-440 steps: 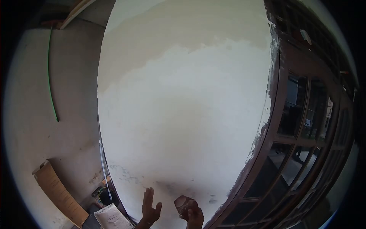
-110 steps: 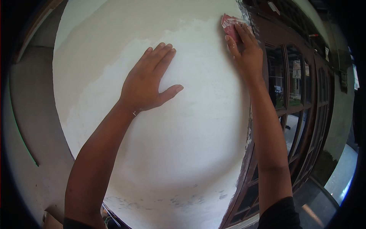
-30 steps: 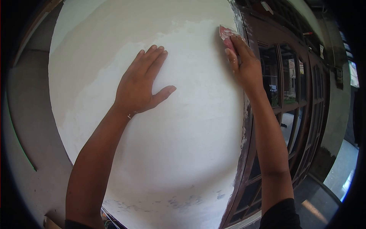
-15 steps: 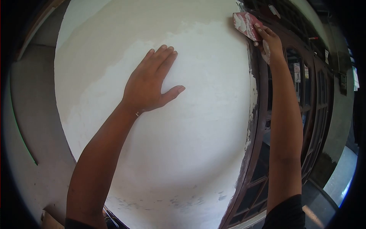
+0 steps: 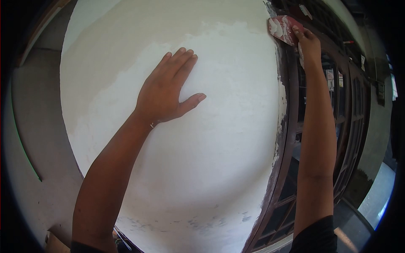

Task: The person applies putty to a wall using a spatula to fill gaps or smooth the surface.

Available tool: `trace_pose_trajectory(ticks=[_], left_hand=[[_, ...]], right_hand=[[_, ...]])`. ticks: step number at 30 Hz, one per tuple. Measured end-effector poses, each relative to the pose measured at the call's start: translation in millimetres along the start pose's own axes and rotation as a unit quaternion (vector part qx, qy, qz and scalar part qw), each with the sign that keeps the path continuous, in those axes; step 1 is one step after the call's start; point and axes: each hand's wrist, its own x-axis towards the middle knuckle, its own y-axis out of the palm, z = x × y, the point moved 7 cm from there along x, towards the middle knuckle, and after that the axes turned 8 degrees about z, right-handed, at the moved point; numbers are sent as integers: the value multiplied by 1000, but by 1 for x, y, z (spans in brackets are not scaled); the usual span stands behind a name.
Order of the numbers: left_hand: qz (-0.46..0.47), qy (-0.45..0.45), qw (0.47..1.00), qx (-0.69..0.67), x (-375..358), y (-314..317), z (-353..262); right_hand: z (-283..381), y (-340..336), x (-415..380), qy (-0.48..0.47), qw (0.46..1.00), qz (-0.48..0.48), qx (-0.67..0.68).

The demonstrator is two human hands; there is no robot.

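My left hand (image 5: 165,86) lies flat against the white-coated wall (image 5: 219,126), fingers together and thumb stretched out to the right. At the upper right, my right hand (image 5: 309,44) grips a red putty knife (image 5: 288,28) smeared with white putty. The tool's left end is right at the wall's edge, close to the dark door frame (image 5: 279,139). Ragged white putty runs down this edge. Higher on the wall, a greyer band (image 5: 126,46) borders the bright white coat.
Brown doors with glass panes (image 5: 331,97) stand to the right of the wall. A grey wall (image 5: 38,109) with a green line (image 5: 21,139) is at the left. Low on the white wall are dark scuff marks (image 5: 202,221).
My right hand has moved a little to the right with the putty knife, from over the wall toward the door frame. My left hand stays in place.
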Motion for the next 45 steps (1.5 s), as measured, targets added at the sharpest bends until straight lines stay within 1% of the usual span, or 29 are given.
trace_pose_trajectory(ticks=[1, 3, 4, 5, 7, 8, 9, 11, 12, 13, 15, 16, 17, 19, 20, 21, 23, 24, 26, 30, 33, 34, 36, 37, 39, 40, 41, 43, 45], left_hand=[[1, -1, 1000, 3, 0, 0, 0], [0, -1, 1000, -1, 0, -1, 0], [1, 0, 1000, -3, 0, -1, 0], [1, 2, 1000, -4, 0, -1, -1], [5, -5, 1000, 6, 0, 0, 0], [5, -4, 1000, 6, 1, 0, 0], [3, -2, 1000, 5, 1, 0, 0], [0, -4, 1000, 7, 0, 0, 1], [0, -3, 1000, 0, 0, 0, 1], [0, -3, 1000, -7, 0, 0, 0], [-2, -4, 1000, -2, 0, 0, 0], [-3, -2, 1000, 1, 0, 0, 0], [-3, -2, 1000, 1, -1, 0, 0], [-7, -7, 1000, 0, -2, -1, 2], [-7, -6, 1000, -2, -1, 0, 1], [-6, -7, 1000, 0, -1, 0, 1], [-6, -10, 1000, 3, -1, 0, 2], [-8, -6, 1000, 0, -1, 0, 2], [-11, -2, 1000, -2, -1, -1, 2], [-14, -1, 1000, -4, -1, -1, 0], [-12, -3, 1000, -1, -1, -1, 0], [-9, -3, 1000, 1, -1, -1, 0], [-10, -2, 1000, 1, -1, -1, 0], [-10, -2, 1000, 1, -1, -1, 0], [-15, -1, 1000, -3, 0, -2, 0], [-18, 1, 1000, -6, -1, -2, 0], [-18, 0, 1000, -5, -1, -2, 1], [-18, -1, 1000, -4, -1, -1, 1], [-15, -5, 1000, -1, -2, -1, 0]], right_hand=[[2, 6, 0, -1, 1000, 0, 0], [4, 26, 0, 2, 997, 62, 44], [6, 35, 0, -18, 996, 85, 32], [10, 45, -5, -17, 996, 83, 32], [20, 57, -13, -45, 994, 59, -82], [17, 52, -8, -65, 980, 24, -185], [9, 45, -4, -65, 980, 24, -185], [15, 32, -3, -108, 979, -16, -173], [7, 25, -6, 6, 996, 11, -93], [10, 28, -8, 6, 996, 13, -92], [10, 30, -10, 7, 999, 4, 41], [14, 40, -8, 7, 998, 53, 17], [14, 47, -8, 8, 998, 53, 17], [26, 65, -11, -91, 977, 34, -189], [23, 62, -9, -71, 968, 20, -239], [21, 58, -9, -71, 968, 20, -240], [16, 39, -5, -77, 979, -1, -190], [15, 32, -4, -78, 979, 1, -191], [11, 16, -3, -45, 987, 3, -153], [7, -3, 9, -36, 986, -3, -164], [5, -6, 9, -20, 1000, -24, -3], [7, -2, 6, -20, 999, -25, -3], [-1, 13, -1, 35, 999, 7, -20], [-7, 13, 0, 34, 999, 7, -20], [-7, 6, 4, -65, 981, -43, -177], [-10, 3, 4, -29, 992, -57, -112], [-8, 1, 1, -29, 992, -56, -111], [-12, -5, -8, 52, 995, -58, -58], [-21, -6, -1, 59, 996, -39, -50]])
